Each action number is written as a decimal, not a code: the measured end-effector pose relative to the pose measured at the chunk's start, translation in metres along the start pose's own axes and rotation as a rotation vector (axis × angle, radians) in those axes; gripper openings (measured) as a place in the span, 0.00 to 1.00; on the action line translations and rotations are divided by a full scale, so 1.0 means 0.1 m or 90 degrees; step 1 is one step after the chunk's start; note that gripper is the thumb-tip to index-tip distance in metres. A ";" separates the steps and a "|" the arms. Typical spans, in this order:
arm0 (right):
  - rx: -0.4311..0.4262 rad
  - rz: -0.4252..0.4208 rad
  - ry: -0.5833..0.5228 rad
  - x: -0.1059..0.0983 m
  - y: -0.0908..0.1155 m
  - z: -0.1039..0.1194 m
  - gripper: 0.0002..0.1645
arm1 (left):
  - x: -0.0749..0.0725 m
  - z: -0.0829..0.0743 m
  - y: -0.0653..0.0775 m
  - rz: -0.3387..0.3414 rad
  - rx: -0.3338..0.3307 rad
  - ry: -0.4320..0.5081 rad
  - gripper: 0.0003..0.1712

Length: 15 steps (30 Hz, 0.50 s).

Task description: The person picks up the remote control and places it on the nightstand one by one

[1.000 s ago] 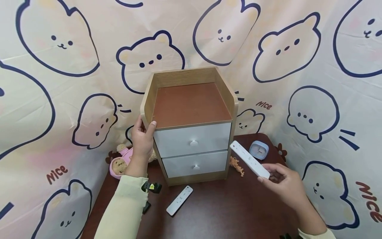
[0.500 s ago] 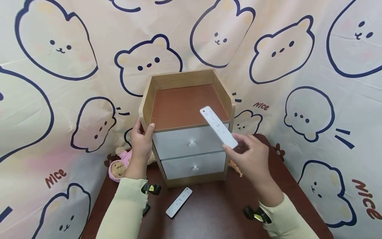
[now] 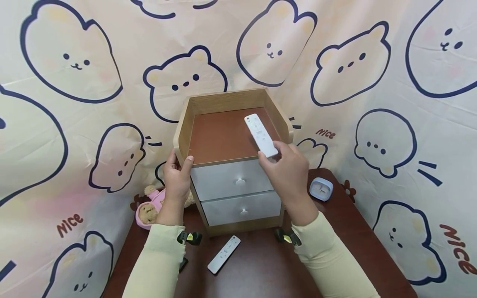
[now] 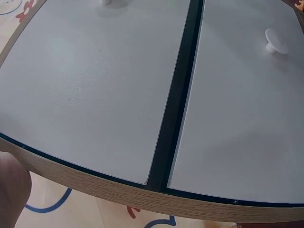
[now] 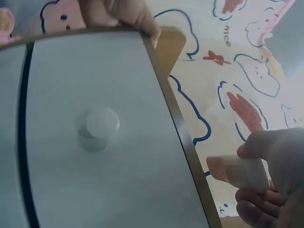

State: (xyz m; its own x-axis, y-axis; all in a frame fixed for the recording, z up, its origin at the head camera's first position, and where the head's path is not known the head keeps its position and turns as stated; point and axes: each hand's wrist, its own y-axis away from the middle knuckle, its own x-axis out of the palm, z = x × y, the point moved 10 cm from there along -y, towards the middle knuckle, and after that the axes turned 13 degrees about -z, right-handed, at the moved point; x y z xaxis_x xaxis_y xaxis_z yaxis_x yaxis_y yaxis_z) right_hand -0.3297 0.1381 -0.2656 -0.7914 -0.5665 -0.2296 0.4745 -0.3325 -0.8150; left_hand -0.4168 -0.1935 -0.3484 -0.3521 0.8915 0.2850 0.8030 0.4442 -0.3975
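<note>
A small wooden cabinet (image 3: 238, 230) with two white drawers stands on the table. My left hand (image 3: 177, 176) grips its left side near the top, the thumb on the front edge. In my right hand (image 3: 287, 169) a white remote control (image 3: 261, 135) is pinched at its lower end, over the brown top of the cabinet. The right wrist view shows the remote's end (image 5: 242, 173) between thumb and fingers, beside the cabinet's edge. Both drawers are closed; the left wrist view looks close at their fronts and a round white knob (image 4: 275, 42).
A second white remote (image 3: 224, 254) lies on the dark table (image 3: 257, 265) in front of the cabinet. A plush toy in pink (image 3: 149, 212) lies to the left, a light blue clock (image 3: 321, 189) to the right. Cartoon-printed cloth (image 3: 261, 25) hangs behind.
My right hand has carried the remote left and up, from beside the cabinet to over its top. The left hand keeps its grip on the cabinet's side.
</note>
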 end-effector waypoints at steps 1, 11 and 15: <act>-0.019 -0.006 0.016 0.02 -0.02 0.04 0.27 | 0.01 0.00 0.00 0.001 0.002 0.001 0.34; -0.142 -0.029 0.154 0.26 -0.16 0.28 0.24 | 0.02 0.02 0.01 -0.001 0.003 0.007 0.33; -0.133 -0.020 0.186 0.34 -0.18 0.22 0.24 | 0.01 0.02 0.01 -0.001 0.005 0.002 0.32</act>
State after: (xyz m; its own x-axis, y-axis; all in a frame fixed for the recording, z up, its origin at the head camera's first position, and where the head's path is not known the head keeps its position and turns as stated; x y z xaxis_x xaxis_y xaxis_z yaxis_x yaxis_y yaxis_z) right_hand -0.3569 0.1084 -0.2472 -0.8955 -0.3084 -0.3209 0.3832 -0.1674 -0.9084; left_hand -0.4171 -0.1921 -0.3498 -0.3515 0.8909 0.2877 0.7990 0.4457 -0.4037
